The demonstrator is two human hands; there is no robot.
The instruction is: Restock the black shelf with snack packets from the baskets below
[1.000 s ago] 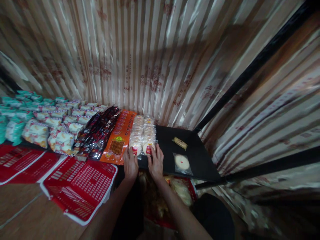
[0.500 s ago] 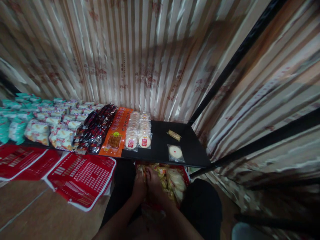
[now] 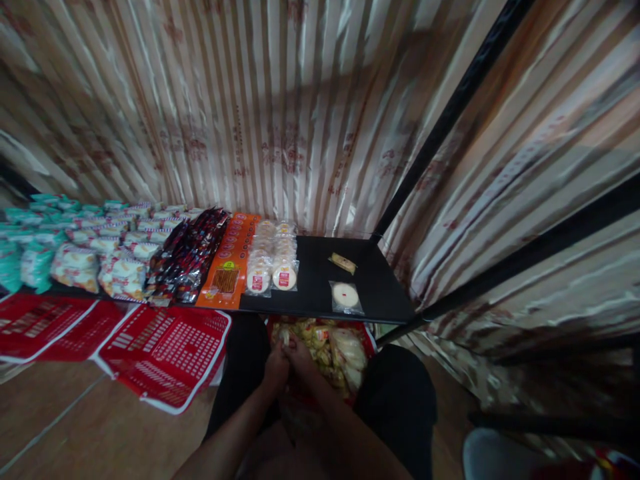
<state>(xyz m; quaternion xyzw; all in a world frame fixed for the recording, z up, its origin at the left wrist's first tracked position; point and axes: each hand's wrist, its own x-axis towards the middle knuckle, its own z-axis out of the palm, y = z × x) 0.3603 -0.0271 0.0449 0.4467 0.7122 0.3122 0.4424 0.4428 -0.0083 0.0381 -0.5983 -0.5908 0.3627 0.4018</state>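
Note:
My left hand [image 3: 277, 365] and my right hand [image 3: 300, 355] meet over a red basket [image 3: 371, 339] between my knees. Both are closed, and a small pale wrapped packet [image 3: 285, 336] shows between their fingertips; its kind is too dim to make out. Several yellow-wrapped packets [image 3: 320, 347] fill the basket, beside a clear bag of round white crackers [image 3: 349, 353]. On the black shelf [image 3: 313, 293] in front lie one round white cracker in a clear wrapper [image 3: 346, 296] and one small yellow packet [image 3: 343, 262].
Along the shelf's left part stand rows of cracker packs [image 3: 284, 275], an orange snack bag [image 3: 226, 283], dark shiny packets [image 3: 193, 260], white packs [image 3: 123, 273] and green packs [image 3: 35, 263]. Red baskets [image 3: 175, 353] sit below on the left. Black poles [image 3: 450, 127] cross the right side.
The view has shifted slightly, so the shelf sits a little higher and further left. My hands stay together over the basket, and the pale packet between their fingertips shows more clearly.

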